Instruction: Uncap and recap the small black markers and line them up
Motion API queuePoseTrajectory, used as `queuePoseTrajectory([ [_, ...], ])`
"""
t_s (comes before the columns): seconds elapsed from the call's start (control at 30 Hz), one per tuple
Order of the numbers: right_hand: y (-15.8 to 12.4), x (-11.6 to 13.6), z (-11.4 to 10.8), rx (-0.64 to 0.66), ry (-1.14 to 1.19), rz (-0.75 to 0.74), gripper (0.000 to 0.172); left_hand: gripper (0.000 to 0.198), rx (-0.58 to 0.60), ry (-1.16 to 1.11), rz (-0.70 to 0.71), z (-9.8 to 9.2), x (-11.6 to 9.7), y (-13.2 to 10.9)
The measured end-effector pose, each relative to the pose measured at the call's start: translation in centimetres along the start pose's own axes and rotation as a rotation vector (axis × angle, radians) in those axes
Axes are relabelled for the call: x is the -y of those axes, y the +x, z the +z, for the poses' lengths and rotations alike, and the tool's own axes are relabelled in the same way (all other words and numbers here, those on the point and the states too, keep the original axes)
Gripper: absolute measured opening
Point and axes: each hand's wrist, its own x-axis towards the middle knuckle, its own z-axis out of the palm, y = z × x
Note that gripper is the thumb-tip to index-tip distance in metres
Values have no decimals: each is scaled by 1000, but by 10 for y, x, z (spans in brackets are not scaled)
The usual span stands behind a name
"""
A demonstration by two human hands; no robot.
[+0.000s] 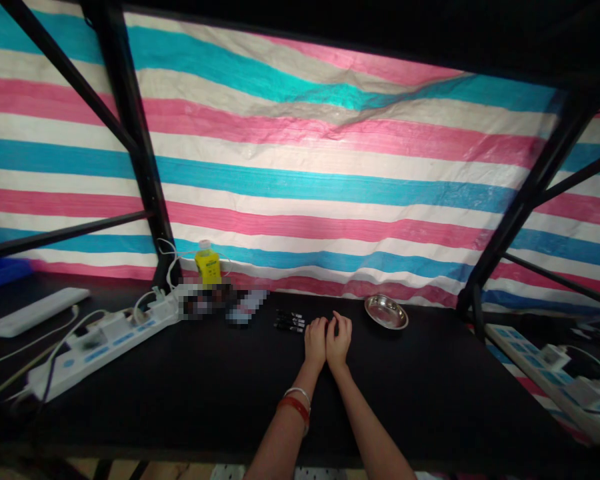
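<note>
My left hand (pixel 316 342) and my right hand (pixel 339 340) rest side by side on the black tabletop (pixel 220 393), touching along their inner edges. The left hand's fingers are curled in and pressed together, and nothing shows in them. On the right hand the fingers bend loosely, with a dark gap between thumb and fingers and no object in it. Just left of my left hand lie several short black pen-like sticks (pixel 289 323) with pale markings, in a row. A shallow round metal dish (pixel 387 312) stands to the right of my right hand, apart from it.
On the left are a long white power strip (pixel 105 350) with plugs and cables, a white bar (pixel 37 312), a yellow bottle (pixel 208 265) and blurred-out items (pixel 247 308). Another power strip (pixel 550 377) lies at right. Black frame posts (pixel 140 160) and a striped sheet (pixel 320 193) enclose the table.
</note>
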Motion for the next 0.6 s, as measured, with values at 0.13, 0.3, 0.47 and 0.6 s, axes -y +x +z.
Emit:
queuePoseTrajectory([
  [0.13, 5, -7, -1, -58, -8, 20, 31, 22, -55, 40, -9, 1, -1, -1],
  [0.3, 18, -24, 0, -242, -33, 180, 37, 37, -148, 122, 76, 9, -7, -5],
  [0.47, 28, -29, 9, -56, -35, 196, 29, 35, -217, 132, 37, 10, -8, -5],
  [0.6, 26, -23, 25, 88, -63, 214, 25, 29, -248, 58, -79, 5, -4, -3],
])
